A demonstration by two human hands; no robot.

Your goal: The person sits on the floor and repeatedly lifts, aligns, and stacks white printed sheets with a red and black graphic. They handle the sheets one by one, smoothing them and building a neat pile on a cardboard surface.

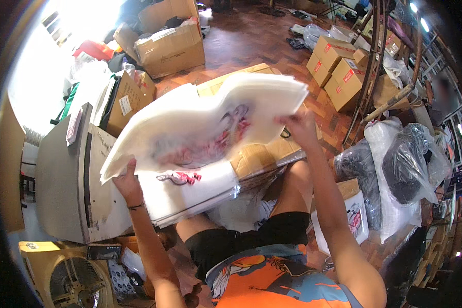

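I hold up a thick sheaf of white translucent plastic bags point(205, 120), fanned out in front of me, with a red and black printed picture showing through them. My left hand point(127, 182) grips the sheaf's lower left corner. At the upper right edge my right hand point(299, 128) pinches the same sheaf. Beneath it a second stack of the same bags point(197, 192) with a small red and black print lies across my lap and a flattened cardboard box point(264, 156).
A grey cabinet point(66, 179) stands to my left, a yellow fan point(72, 280) below it. Open cardboard boxes point(169, 49) sit behind on the wood floor, taped boxes point(339, 66) at the upper right. Dark clothes in clear bags point(400, 164) and a metal rack point(380, 77) crowd the right.
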